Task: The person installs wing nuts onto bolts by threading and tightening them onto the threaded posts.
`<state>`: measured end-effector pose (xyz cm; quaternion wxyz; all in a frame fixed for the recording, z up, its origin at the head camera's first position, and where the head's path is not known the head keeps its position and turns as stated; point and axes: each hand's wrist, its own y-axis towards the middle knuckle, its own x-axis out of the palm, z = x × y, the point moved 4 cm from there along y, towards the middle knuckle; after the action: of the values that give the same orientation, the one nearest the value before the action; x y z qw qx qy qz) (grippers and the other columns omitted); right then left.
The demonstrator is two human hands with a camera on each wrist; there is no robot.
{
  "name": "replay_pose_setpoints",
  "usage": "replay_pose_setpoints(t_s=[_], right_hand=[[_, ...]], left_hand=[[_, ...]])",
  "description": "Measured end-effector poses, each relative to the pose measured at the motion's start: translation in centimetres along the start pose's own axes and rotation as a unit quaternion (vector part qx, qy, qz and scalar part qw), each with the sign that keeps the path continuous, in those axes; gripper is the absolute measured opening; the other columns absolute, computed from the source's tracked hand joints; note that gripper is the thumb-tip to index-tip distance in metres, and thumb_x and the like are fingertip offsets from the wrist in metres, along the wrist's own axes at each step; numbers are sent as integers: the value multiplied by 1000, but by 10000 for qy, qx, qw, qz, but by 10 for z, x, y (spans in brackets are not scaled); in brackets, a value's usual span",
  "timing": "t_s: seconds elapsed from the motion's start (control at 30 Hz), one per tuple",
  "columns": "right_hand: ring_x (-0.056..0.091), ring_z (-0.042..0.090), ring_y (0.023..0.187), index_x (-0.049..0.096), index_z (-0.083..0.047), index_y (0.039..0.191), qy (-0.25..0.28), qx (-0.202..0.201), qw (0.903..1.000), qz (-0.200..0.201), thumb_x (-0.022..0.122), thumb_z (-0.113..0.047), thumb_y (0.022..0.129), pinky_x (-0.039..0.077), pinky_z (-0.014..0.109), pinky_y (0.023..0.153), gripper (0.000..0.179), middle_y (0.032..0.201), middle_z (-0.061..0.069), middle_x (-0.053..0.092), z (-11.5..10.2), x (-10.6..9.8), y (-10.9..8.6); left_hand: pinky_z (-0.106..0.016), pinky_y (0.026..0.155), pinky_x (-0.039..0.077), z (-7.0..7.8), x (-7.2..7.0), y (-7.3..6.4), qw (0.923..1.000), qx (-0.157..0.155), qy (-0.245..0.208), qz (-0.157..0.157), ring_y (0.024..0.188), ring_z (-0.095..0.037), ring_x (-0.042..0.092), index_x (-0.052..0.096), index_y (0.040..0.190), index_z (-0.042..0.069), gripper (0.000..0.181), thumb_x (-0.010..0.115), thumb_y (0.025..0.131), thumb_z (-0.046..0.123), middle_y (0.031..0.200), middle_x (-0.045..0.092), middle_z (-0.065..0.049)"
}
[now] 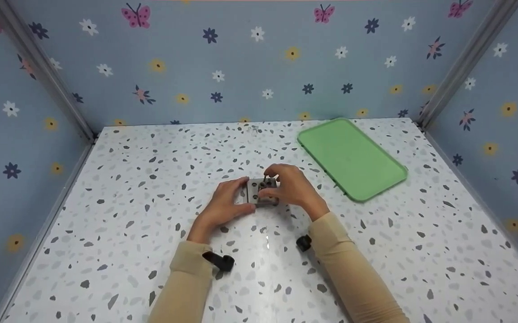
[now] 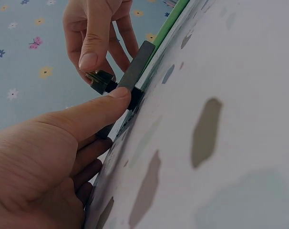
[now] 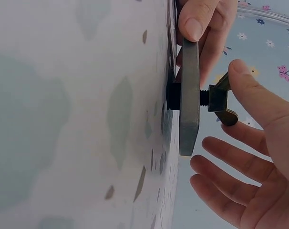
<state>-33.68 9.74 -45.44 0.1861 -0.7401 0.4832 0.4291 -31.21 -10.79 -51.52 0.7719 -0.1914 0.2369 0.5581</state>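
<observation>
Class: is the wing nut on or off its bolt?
On: the wing nut sits on the bolt, whose threads show between it and the plate.

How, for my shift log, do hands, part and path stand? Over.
Left hand holds metal plate. Right hand pinches wing nut above it. Nothing visibly blocking; green tray off right.

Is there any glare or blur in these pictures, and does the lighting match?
Head view: bright, with a streak of glare on the near part of the table; left wrist view: dimmer, the large pale patch soft-edged; right wrist view: also dimmer, the pale blotches at left blurred, while the metal plate and wing nut look sharper.
</observation>
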Motion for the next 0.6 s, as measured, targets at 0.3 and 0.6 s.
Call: replay_pose_setpoints(t_s=[0.3, 0.6], right_hand=[[68, 28, 116, 70, -4, 130, 562, 344, 9978, -36, 90, -38, 85, 56, 42, 102, 60, 129, 11, 73, 13, 6, 3], [68, 27, 121, 68, -8, 129, 1156, 753, 9904, -55, 91, -41, 83, 57, 42, 103, 61, 134, 8, 70, 25, 11, 3]], left_hand=[[-55, 129, 25, 1, -1, 0, 10000, 46, -9, -26, 155, -32, 31, 39, 165, 20, 90, 84, 90, 36, 168, 37, -11], [-54, 128, 27, 1, 0, 0, 10000, -38, -70, -36, 153, -32, 32, 39, 165, 22, 90, 85, 89, 35, 168, 36, -12]])
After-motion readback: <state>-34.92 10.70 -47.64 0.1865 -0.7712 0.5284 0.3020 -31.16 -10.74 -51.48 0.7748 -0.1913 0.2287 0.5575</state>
